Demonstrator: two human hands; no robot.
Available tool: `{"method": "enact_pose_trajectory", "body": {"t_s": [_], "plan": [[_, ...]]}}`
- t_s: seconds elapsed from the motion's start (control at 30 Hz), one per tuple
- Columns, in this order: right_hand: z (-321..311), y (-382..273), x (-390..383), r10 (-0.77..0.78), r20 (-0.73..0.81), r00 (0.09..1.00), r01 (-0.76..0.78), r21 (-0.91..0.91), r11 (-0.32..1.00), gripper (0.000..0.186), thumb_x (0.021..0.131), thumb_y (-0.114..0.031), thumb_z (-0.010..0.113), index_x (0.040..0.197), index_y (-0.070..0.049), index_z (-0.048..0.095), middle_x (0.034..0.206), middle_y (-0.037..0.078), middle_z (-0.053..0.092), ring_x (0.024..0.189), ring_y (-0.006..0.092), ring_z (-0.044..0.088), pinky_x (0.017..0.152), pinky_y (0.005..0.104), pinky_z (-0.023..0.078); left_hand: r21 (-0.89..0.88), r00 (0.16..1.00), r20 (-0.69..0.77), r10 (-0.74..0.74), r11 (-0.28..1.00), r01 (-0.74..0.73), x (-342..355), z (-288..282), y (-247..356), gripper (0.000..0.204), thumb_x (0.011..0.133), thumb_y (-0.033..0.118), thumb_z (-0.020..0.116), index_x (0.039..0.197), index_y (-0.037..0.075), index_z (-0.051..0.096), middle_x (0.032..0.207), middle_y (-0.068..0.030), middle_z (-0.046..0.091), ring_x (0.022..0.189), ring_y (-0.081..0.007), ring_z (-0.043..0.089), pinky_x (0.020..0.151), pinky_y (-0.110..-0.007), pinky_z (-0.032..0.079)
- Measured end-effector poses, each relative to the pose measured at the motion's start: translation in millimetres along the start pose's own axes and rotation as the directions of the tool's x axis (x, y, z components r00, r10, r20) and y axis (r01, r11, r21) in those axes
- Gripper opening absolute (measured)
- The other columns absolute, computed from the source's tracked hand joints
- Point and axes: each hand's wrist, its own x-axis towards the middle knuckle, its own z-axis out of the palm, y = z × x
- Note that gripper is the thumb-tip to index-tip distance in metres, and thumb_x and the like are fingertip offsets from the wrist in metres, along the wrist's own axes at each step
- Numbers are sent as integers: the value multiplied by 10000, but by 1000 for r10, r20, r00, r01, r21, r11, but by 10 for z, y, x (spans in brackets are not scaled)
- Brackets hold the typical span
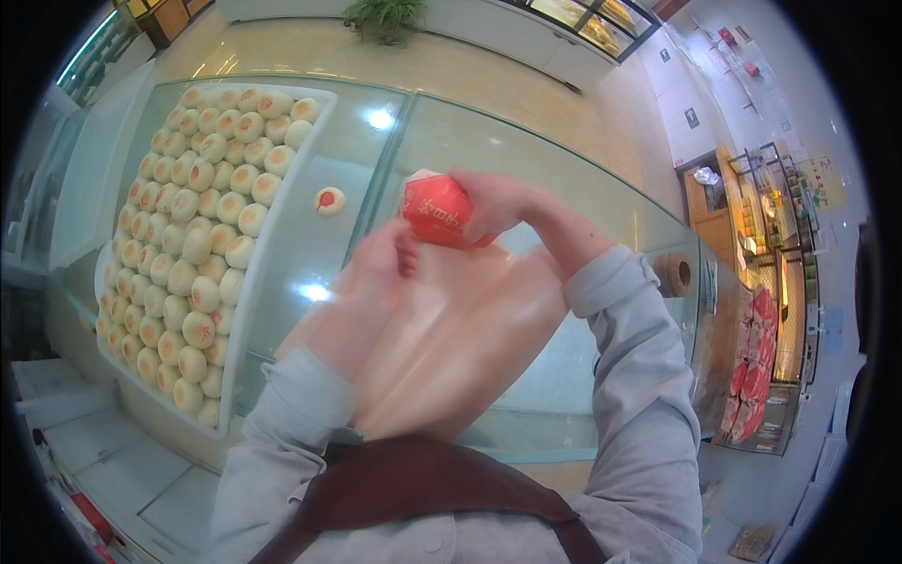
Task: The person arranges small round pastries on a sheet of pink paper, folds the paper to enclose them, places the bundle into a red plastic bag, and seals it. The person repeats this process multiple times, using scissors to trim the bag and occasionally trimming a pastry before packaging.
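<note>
A red printed paper package (437, 211) with a whitish top edge is held above the glass counter, in front of me. My right hand (490, 205) wraps round its right side, thumb and fingers closed on it. Close to the package's lower left corner is my left hand (383, 256), its fingers curled and slightly blurred; what they hold, if anything, is hidden. Beneath both hands lies a large sheet of light brown paper (451, 329). A single round bun (329, 201) with a red mark sits on the counter to the left.
A white tray (324, 113) stacked with rows of pale round buns fills the left side. The glass counter (536, 169) has a raised seam left of the paper. A brown roll (675, 274) stands at right, near several red packages (752, 362) and shelves.
</note>
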Motion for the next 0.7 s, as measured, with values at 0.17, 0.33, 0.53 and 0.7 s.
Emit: {"method": "enact_pose_trajectory", "body": {"t_s": [0.17, 0.33, 0.53, 0.7], "plan": [[-158, 263, 244, -86, 206, 975, 28, 269, 963, 751, 710, -55, 812, 1422, -54, 574, 1272, 112, 691, 1181, 245, 661, 1021, 386, 565, -265, 935, 355, 16, 961, 84, 148, 133, -252, 455, 1025, 44, 613, 1473, 23, 538, 1441, -160, 600, 1294, -317, 621, 1123, -476, 521], [-5, 488, 117, -151, 161, 975, 26, 598, 801, 708, 796, -153, 794, 1458, -41, 572, 1366, 107, 678, 1261, 226, 653, 1073, 377, 546, -110, 850, 499, 167, 986, -128, 125, 226, -63, 530, 1038, 37, 656, 1545, 21, 503, 1504, -180, 594, 1331, -312, 628, 1091, -480, 553], [740, 442, -520, -254, -104, 962, 158, 966, 205, 709, 927, -62, 718, 1585, -37, 455, 1456, 117, 632, 1350, 236, 622, 1167, 387, 522, 244, 929, 313, 198, 929, -280, -270, 243, -272, 465, 1042, 119, 730, 1465, -6, 583, 1350, -131, 704, 1166, -224, 718, 951, -408, 627], [1445, 287, -1082, -140, -400, 906, 391, 916, -90, 720, 977, -4, 676, 1634, -36, 384, 1511, 109, 593, 1359, 215, 621, 1161, 391, 540, 130, 875, 365, 318, 913, -386, -602, 240, -519, 411, 1013, 74, 758, 1388, -48, 641, 1227, -128, 775, 1032, -184, 768, 846, -293, 625]]}}
